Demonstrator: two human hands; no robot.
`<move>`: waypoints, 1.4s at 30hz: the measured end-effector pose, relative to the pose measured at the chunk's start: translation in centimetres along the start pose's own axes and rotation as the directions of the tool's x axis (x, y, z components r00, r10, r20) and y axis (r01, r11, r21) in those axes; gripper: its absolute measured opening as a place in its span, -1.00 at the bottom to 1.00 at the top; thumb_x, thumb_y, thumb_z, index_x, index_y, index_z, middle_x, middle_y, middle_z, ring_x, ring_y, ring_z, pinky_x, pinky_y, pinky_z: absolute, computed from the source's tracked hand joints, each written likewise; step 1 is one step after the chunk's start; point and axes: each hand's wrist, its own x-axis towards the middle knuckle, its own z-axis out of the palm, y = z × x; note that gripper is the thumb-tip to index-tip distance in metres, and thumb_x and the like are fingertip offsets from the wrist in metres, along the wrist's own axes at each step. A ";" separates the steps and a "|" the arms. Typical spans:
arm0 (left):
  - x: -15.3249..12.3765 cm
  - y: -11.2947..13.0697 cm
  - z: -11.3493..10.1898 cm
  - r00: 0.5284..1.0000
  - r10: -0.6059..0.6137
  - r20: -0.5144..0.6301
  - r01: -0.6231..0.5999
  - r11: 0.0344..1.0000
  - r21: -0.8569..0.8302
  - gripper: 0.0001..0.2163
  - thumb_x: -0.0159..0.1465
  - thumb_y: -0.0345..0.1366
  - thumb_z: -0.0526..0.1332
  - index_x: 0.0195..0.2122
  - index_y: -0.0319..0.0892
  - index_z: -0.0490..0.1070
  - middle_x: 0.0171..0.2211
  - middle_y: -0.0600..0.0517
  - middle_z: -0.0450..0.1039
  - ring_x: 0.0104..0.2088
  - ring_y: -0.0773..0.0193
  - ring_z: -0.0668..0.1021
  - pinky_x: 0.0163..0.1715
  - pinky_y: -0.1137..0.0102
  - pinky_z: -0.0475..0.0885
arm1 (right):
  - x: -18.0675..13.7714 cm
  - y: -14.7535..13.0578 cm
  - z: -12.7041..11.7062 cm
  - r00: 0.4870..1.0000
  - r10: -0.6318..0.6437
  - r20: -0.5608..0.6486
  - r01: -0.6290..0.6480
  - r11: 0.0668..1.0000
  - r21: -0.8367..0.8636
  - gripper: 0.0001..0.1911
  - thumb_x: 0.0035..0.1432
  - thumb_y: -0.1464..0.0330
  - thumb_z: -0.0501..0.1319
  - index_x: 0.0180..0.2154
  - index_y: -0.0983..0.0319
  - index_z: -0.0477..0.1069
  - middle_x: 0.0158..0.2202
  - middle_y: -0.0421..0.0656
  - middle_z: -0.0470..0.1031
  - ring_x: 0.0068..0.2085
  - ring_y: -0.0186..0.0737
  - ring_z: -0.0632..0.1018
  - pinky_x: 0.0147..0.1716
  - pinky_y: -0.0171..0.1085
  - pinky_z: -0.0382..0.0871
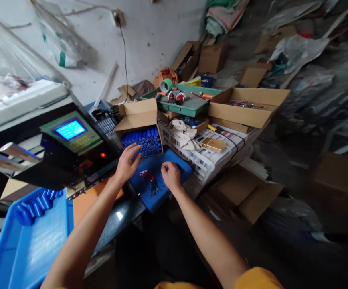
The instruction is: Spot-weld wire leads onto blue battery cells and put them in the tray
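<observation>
Nearest to me, at the bottom of the frame, I see a yellow sleeve (258, 279) of the seated person. In the lower left stands a blue plastic tray (41, 245), with several blue cylinders (38, 206) at its far end. At the centre, a bunch of short wires (150, 182) (red and black, with pale tips) lies on a blue mat (180, 161). The right hand (171, 176) is just beside it, its fingers curled; whether they grasp something, I cannot tell. The left hand (128, 162) has thumb and fingers apart, its grip released, in front of the blue cylindrical cells (146, 139) stacked in an open carton (139, 107); I cannot tell if it touches them. On the left, a machine with a lit screen (71, 129) faces the person. Farther, at upper centre, a green tray (189, 108) carries a tape roll (166, 85).
</observation>
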 end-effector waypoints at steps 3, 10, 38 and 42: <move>-6.3 2.1 -3.5 0.999 -0.044 0.016 0.044 0.999 -0.013 -0.77 0.34 -0.24 0.12 -0.05 -0.13 0.47 -0.09 -0.07 0.55 0.02 0.14 0.53 0.05 0.20 0.45 | 0.2 -0.2 0.0 0.999 0.022 0.034 -0.022 1.000 0.002 -0.82 0.15 0.36 0.11 -0.33 0.23 0.48 -0.35 -0.06 0.57 -0.26 -0.16 0.53 -0.15 -0.22 0.39; -21.7 4.0 -3.6 0.973 -0.224 -0.049 0.221 0.974 -0.051 -0.81 0.30 -0.30 0.17 -0.08 -0.09 0.48 -0.26 -0.03 0.58 -0.24 0.22 0.60 -0.23 0.31 0.53 | 1.4 -2.0 -0.8 0.979 0.063 0.193 -0.060 0.998 -0.021 -0.80 0.15 0.31 0.12 -0.37 0.21 0.50 -0.39 -0.16 0.58 -0.34 -0.21 0.55 -0.29 -0.29 0.38; -24.0 2.8 -1.5 0.858 -0.494 -0.142 0.461 0.862 -0.210 -0.78 0.31 -0.17 0.15 -0.19 -0.12 0.54 -0.29 -0.04 0.61 -0.27 0.18 0.62 -0.24 0.29 0.53 | 3.5 -7.4 4.4 0.879 0.060 0.473 -0.069 0.998 0.001 -0.90 -0.03 0.41 0.17 -0.49 0.24 0.46 -0.49 -0.19 0.52 -0.38 -0.26 0.51 -0.32 -0.32 0.35; -24.1 2.8 -1.5 0.842 -0.525 -0.124 0.487 0.838 -0.246 -0.76 0.30 -0.13 0.15 -0.20 -0.12 0.55 -0.26 -0.04 0.61 -0.25 0.17 0.63 -0.25 0.31 0.54 | 4.2 -7.1 3.3 0.908 0.129 0.399 -0.274 0.903 0.330 -0.84 -0.08 0.28 0.22 -0.49 0.26 0.44 -0.57 -0.26 0.41 -0.49 -0.34 0.42 -0.47 -0.37 0.27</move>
